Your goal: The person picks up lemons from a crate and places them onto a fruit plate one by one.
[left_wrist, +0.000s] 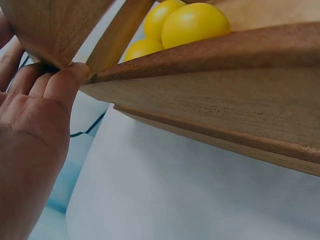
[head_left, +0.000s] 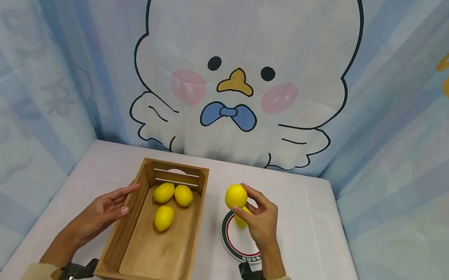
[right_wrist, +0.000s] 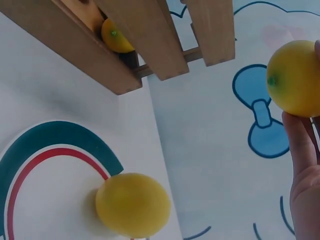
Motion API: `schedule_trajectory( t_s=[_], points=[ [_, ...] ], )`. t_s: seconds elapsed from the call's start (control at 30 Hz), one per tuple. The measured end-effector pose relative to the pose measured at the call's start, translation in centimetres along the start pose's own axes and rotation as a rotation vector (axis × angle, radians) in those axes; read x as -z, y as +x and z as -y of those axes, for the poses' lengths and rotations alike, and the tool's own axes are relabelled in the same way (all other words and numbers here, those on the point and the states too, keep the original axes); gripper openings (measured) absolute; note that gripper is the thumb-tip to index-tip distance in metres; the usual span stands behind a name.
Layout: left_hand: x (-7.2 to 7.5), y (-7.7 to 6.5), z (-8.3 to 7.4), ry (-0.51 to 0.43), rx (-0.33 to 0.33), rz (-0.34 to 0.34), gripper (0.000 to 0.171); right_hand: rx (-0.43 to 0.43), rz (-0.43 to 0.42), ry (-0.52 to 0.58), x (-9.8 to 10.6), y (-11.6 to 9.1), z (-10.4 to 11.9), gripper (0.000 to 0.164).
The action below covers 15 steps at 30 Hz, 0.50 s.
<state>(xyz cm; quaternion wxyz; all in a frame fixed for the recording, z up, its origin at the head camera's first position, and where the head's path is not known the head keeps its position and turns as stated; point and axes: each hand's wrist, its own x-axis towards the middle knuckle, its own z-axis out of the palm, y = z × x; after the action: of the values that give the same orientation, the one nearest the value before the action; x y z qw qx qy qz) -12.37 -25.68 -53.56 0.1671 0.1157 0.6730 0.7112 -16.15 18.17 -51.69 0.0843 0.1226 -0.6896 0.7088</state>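
My right hand (head_left: 262,218) pinches a yellow lemon (head_left: 236,196) between thumb and fingers, held above a plate. The white plate (head_left: 233,243) has a green and red rim, and a second lemon (right_wrist: 133,205) sits on it, partly hidden in the head view. A wooden slatted crate (head_left: 156,261) stands to the left, with three lemons (head_left: 163,218) inside toward its far end. At the crate's left side is my left hand (head_left: 95,217), its fingers gripping the upper slat (left_wrist: 60,30).
A white cloth (head_left: 304,241) covers the table. Blue printed curtains (head_left: 410,189) with a cartoon chick surround it at the back and sides. Dark wrist straps (head_left: 251,273) sit on both arms. The crate's right wall stands between its lemons and the plate.
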Motion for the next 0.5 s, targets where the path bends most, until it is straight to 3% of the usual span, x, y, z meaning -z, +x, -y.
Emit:
schedule_trajectory(
  t_s=[0.5],
  points=[
    [-0.1, 0.0, -0.1, 0.027, 0.025, -0.009, 0.063, -0.032, -0.072, -0.013, 1.6, -1.5, -1.1, 0.061]
  ],
)
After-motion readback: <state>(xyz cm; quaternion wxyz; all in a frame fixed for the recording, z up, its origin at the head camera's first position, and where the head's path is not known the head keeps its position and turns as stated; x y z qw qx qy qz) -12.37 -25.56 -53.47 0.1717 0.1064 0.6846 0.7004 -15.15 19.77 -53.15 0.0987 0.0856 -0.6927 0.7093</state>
